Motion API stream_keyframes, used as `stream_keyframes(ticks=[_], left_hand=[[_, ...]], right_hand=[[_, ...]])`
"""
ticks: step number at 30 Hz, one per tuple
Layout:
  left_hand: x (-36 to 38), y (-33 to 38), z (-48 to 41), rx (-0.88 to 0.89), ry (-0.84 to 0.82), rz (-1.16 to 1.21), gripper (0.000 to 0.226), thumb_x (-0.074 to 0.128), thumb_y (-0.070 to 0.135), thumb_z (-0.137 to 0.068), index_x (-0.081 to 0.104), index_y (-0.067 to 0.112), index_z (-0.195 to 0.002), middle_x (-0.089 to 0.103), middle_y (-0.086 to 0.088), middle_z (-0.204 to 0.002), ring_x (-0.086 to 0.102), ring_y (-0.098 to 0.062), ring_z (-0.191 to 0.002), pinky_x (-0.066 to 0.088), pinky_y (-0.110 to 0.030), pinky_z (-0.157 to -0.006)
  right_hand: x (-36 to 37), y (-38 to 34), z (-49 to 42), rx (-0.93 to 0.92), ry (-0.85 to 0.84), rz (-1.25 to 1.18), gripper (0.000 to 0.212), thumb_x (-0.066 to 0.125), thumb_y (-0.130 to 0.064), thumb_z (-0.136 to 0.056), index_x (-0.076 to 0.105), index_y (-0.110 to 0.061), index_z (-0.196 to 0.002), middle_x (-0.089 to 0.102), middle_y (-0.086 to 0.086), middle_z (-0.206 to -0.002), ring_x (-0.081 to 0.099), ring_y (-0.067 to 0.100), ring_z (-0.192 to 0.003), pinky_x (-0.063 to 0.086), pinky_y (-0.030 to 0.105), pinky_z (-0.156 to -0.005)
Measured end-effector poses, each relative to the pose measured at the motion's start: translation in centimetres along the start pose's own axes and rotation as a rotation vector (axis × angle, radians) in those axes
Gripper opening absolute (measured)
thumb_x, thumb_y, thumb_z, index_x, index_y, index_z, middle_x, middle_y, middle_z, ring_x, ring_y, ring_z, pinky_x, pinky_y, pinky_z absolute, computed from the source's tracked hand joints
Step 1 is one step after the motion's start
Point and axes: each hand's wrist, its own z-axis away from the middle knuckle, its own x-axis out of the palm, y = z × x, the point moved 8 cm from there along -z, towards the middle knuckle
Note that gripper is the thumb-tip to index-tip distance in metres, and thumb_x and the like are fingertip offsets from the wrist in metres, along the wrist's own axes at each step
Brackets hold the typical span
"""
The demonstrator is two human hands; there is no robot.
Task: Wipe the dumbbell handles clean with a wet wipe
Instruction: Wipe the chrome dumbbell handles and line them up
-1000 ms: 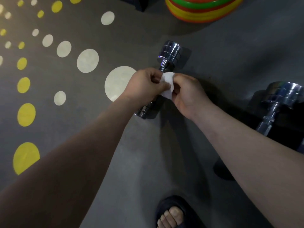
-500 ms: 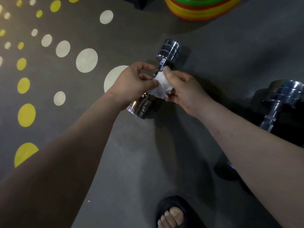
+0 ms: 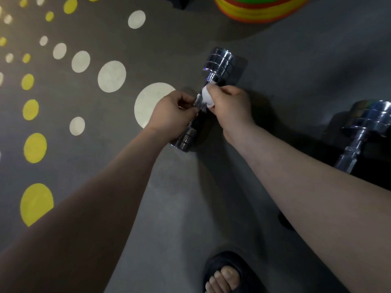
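A chrome dumbbell (image 3: pixel 219 61) lies slantwise on the dark floor, its near head (image 3: pixel 184 141) partly under my left wrist. My right hand (image 3: pixel 229 106) grips a white wet wipe (image 3: pixel 206 97) pressed round the upper part of the knurled handle (image 3: pixel 198 101). My left hand (image 3: pixel 171 114) has its fingers curled and pinches the handle just below the wipe. Most of the handle is hidden by both hands. A second chrome dumbbell (image 3: pixel 369 121) rests at the right, untouched, its handle (image 3: pixel 349 154) running under my right forearm.
A stack of coloured discs (image 3: pixel 260 11) sits at the top edge. White and yellow dots (image 3: pixel 111 76) are painted on the floor to the left. My foot in a dark sandal (image 3: pixel 226 275) stands at the bottom.
The wipe, earlier stretched between both hands above the handle, is now bunched in my right hand against the handle. My left hand has slid down and left onto the handle.
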Motion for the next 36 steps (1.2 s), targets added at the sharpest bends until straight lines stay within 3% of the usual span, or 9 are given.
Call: stream_keyframes(ticks=[4,9,12,14,20,24,27,30,36], left_hand=[[0.2,0.0,0.7,0.000,0.033,0.086,0.010,0.072,0.018,-0.089,0.068,0.021,-0.098,0.069,0.012,-0.089,0.061,0.001,-0.070,0.045,-0.007,-0.065],[0.4,-0.2,1.6,0.004,0.067,0.124,0.017,0.068,0.015,-0.090,0.073,0.027,-0.100,0.071,0.013,-0.089,0.060,0.005,-0.067,0.047,-0.010,-0.065],[0.4,-0.2,2.0,0.016,0.066,0.161,0.040,0.052,0.002,-0.088,0.078,0.025,-0.110,0.075,0.012,-0.097,0.068,-0.001,-0.083,0.051,-0.014,-0.073],[0.2,-0.4,2.0,-0.005,0.083,0.180,0.047,0.047,-0.001,-0.087,0.078,0.023,-0.111,0.076,0.009,-0.097,0.068,-0.005,-0.085,0.052,-0.017,-0.074],[-0.3,-1.0,2.1,-0.092,0.099,0.272,0.047,0.047,-0.005,-0.085,0.074,0.033,-0.083,0.075,0.014,-0.081,0.070,-0.007,-0.079,0.057,-0.025,-0.074],[-1.3,-2.1,2.7,-0.096,0.142,0.183,0.035,0.047,0.005,-0.090,0.074,0.027,-0.095,0.074,0.010,-0.089,0.067,-0.010,-0.080,0.055,-0.026,-0.073],[-1.6,-3.1,3.3,-0.105,0.177,0.177,0.022,0.053,0.014,-0.096,0.071,0.025,-0.102,0.067,0.010,-0.082,0.061,-0.010,-0.074,0.052,-0.028,-0.074],[-1.3,-3.4,3.6,-0.124,0.226,0.202,0.029,0.044,0.007,-0.097,0.068,0.024,-0.100,0.064,0.005,-0.075,0.057,-0.007,-0.064,0.048,-0.027,-0.067],[-1.1,-2.7,3.5,-0.042,0.238,0.038,0.034,0.038,0.004,-0.098,0.067,0.014,-0.113,0.065,-0.005,-0.114,0.059,-0.018,-0.097,0.038,-0.019,-0.076]], right_hand=[[-0.1,-0.1,-0.2,-0.054,0.077,0.039,0.006,0.075,-0.023,-0.084,0.070,-0.019,-0.085,0.074,-0.001,-0.083,0.071,0.016,-0.080,0.059,0.033,-0.078],[-0.2,-0.7,-0.9,-0.017,0.160,0.020,0.014,0.078,-0.022,-0.084,0.072,-0.019,-0.096,0.074,-0.001,-0.093,0.071,0.014,-0.087,0.059,0.033,-0.087],[0.4,-0.4,0.1,-0.006,0.149,0.047,0.004,0.076,-0.025,-0.086,0.073,-0.022,-0.086,0.075,-0.001,-0.089,0.071,0.016,-0.084,0.059,0.034,-0.085],[0.8,0.8,1.7,-0.028,0.137,0.134,0.014,0.076,-0.025,-0.086,0.068,-0.023,-0.075,0.074,0.001,-0.084,0.069,0.017,-0.082,0.059,0.036,-0.084],[1.3,1.9,3.0,-0.058,0.003,0.250,0.012,0.081,-0.023,-0.082,0.069,-0.019,-0.078,0.074,0.002,-0.088,0.069,0.015,-0.083,0.057,0.030,-0.082],[0.8,0.0,0.9,-0.048,0.084,0.167,0.012,0.080,-0.024,-0.078,0.071,-0.017,-0.080,0.074,0.000,-0.086,0.069,0.013,-0.079,0.060,0.038,-0.082],[1.1,0.3,0.0,0.012,0.098,0.111,0.014,0.076,-0.030,-0.071,0.068,-0.019,-0.074,0.074,0.001,-0.082,0.073,0.022,-0.080,0.062,0.046,-0.077],[1.4,0.2,2.3,-0.040,0.113,0.192,0.014,0.076,-0.022,-0.081,0.066,-0.018,-0.072,0.074,0.004,-0.083,0.071,0.023,-0.083,0.059,0.041,-0.082],[2.9,1.0,4.7,-0.118,-0.038,0.498,0.017,0.075,-0.023,-0.086,0.066,-0.018,-0.073,0.072,0.004,-0.079,0.068,0.022,-0.078,0.054,0.030,-0.070]])
